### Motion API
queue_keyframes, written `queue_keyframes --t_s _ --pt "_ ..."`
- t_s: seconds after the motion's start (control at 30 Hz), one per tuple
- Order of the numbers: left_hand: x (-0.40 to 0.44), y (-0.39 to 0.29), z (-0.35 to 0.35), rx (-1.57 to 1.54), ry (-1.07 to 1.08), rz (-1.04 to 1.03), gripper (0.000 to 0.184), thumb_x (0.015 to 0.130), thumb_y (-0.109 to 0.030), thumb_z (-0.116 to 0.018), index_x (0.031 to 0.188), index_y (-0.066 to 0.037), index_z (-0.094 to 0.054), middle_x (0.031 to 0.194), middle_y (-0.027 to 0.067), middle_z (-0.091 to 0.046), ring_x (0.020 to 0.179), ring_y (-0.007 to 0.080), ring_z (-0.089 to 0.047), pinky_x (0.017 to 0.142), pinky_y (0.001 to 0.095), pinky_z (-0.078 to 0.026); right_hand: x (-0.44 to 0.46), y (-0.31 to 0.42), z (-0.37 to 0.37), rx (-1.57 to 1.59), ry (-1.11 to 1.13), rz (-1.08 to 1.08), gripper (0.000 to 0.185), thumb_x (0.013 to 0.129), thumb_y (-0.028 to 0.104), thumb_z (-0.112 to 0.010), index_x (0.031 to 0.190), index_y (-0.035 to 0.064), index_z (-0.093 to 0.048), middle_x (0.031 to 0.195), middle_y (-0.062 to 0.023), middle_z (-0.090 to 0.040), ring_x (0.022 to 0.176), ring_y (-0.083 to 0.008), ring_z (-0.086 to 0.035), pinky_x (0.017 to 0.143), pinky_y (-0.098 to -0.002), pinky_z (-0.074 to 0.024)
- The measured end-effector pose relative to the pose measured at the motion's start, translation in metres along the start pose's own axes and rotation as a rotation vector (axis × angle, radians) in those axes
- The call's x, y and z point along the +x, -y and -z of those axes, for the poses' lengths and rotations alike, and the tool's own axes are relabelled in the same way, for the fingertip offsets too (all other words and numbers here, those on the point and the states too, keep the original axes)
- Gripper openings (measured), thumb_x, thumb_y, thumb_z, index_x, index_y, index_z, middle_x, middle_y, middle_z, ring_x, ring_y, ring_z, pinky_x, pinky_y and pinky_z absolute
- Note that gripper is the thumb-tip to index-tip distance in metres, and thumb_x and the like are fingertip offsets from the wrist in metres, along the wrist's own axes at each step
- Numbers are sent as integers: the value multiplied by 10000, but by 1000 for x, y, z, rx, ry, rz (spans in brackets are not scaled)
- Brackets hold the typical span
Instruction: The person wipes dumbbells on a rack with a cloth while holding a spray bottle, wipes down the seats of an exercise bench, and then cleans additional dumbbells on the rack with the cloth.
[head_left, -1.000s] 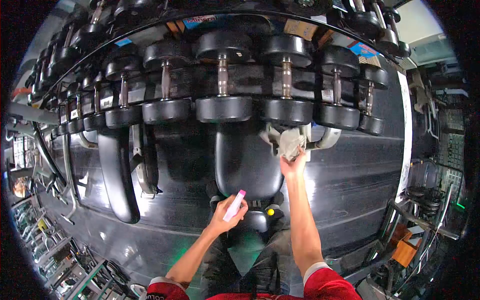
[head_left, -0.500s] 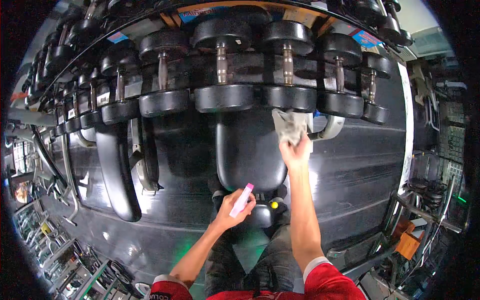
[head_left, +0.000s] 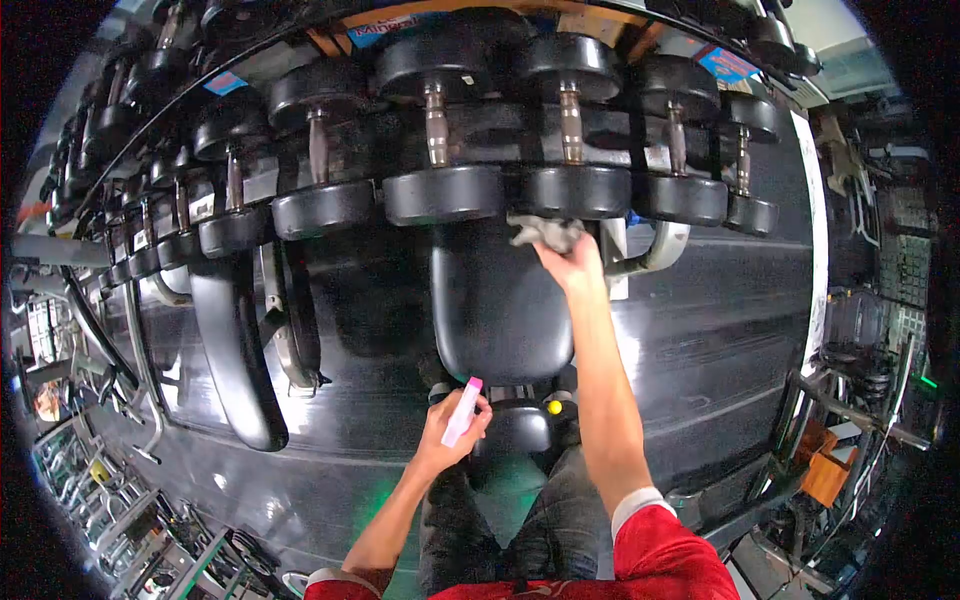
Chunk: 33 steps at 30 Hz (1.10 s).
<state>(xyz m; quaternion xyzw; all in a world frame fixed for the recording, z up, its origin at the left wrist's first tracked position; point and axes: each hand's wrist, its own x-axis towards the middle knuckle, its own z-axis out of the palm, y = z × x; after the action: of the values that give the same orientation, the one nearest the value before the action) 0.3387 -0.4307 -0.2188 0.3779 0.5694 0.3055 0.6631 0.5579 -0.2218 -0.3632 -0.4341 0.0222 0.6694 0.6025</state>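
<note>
My left hand is closed around a slim, pale pink tube with a brighter pink cap, held over the near end of a black padded bench. I cannot make out what kind of container it is. Stretched forward, my right hand grips a crumpled grey cloth at the far right part of the bench pad. The cloth lies just below the near head of a black dumbbell; whether it touches the pad or the dumbbell is unclear.
A rack with several dumbbells spans the far side, close above the bench. Another black bench stands at left. A yellow knob sits by the near seat pad. A grey metal bar curves out at right.
My right hand has moved left and slightly away from me, and the cloth is now bunched lower under it. My left hand with the tube has shifted a little left and nearer to me.
</note>
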Motion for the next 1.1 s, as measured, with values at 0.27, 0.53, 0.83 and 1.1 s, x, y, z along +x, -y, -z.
queue_keyframes --t_s 0.27,0.53,0.83,1.1 --pt "6 2 -8 26 26 -95 117 832 -80 -643 903 -19 -571 746 25 -598 571 68 -573 501 219 -459 -12 12 21 465 7 -315 385 920 362 -460 1119 39 -525 1050 -148 -584 925 -287 -562 814 -453 -498" --pt "-9 -19 -8 198 52 -85 114 836 -32 -604 932 -5 -547 724 50 -600 571 96 -585 518 237 -483 21 -24 -33 364 -41 -279 238 939 190 -410 1044 37 -558 1053 -94 -603 994 -234 -550 912 -420 -435" --pt "-35 -70 -62 67 37 -83 112 843 -54 -618 933 -11 -566 779 20 -591 588 65 -560 538 222 -464 -135 187 -5 498 -33 166 345 939 234 -511 1252 90 -503 1265 -70 -543 1186 -236 -490 1004 -401 -413" --pt "-137 -105 -145 131 -199 -80 303 815 -31 -666 1080 -33 -520 723 -10 -551 615 60 -533 569 225 -445 -278 245 105 358 276 -88 356 947 327 -460 1238 133 -526 1230 -22 -573 1117 -186 -541 895 -379 -461"
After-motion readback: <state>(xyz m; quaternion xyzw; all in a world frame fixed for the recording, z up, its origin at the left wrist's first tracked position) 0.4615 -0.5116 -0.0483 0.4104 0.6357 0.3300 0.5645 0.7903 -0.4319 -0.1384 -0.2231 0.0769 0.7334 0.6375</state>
